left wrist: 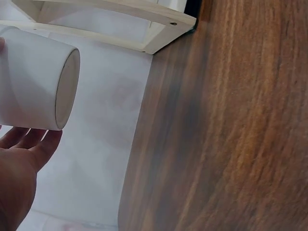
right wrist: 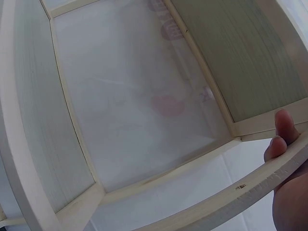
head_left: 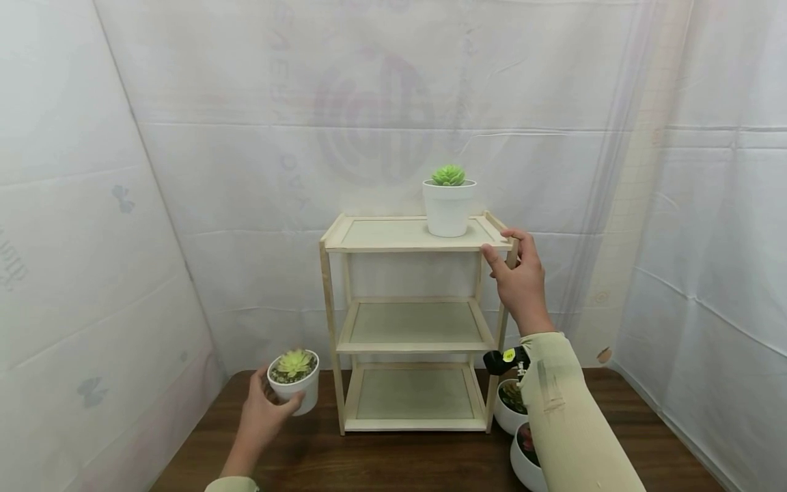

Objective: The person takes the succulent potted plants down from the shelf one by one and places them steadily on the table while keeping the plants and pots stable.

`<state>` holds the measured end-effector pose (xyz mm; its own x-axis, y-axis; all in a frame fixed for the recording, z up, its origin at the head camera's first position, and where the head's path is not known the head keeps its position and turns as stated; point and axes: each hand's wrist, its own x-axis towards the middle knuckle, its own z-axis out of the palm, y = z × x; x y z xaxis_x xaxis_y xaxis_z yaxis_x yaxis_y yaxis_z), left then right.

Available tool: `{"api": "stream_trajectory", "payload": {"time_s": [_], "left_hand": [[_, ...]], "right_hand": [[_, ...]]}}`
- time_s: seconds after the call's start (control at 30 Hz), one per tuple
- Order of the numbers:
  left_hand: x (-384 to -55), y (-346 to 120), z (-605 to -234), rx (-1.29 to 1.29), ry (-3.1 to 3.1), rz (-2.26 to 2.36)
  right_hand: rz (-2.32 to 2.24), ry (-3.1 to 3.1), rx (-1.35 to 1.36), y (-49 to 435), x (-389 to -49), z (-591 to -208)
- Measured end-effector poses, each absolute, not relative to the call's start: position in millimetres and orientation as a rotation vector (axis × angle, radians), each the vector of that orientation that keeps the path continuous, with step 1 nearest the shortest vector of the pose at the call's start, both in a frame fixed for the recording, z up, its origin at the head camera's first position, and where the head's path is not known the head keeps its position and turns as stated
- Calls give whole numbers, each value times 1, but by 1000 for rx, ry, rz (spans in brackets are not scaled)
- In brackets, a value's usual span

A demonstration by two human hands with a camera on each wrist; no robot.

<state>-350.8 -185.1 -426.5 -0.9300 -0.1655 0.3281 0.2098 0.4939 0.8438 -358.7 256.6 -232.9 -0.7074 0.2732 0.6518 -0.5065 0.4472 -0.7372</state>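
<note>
Left fingers (left wrist: 47, 146) clamp a smooth white pot (head_left: 307, 396), having succulent (head_left: 295, 362) and gravel (head_left: 283, 375) inside, at eight o'clock of wooden rack (head_left: 418, 324). Right fingers (head_left: 524, 239) clamp it at two o'clock.

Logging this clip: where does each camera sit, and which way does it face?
Head: worn on the head, facing forward and down at the wooden shelf; left hand, right hand and sleeves show.
Left wrist: worn there, facing the white pot and dark table; part of the left hand shows.
Right wrist: worn there, facing into the shelf; part of the right hand shows at right.
Shared: head and left wrist both show the held pot.
</note>
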Motion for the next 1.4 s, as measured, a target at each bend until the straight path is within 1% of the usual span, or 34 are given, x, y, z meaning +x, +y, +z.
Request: {"api": "stream_trajectory", "payload": {"time_s": [1.4], "left_hand": [[-352, -170, -470, 33, -2429, -1385]], "right_hand": [[1331, -1960, 189, 258, -358, -232]]}}
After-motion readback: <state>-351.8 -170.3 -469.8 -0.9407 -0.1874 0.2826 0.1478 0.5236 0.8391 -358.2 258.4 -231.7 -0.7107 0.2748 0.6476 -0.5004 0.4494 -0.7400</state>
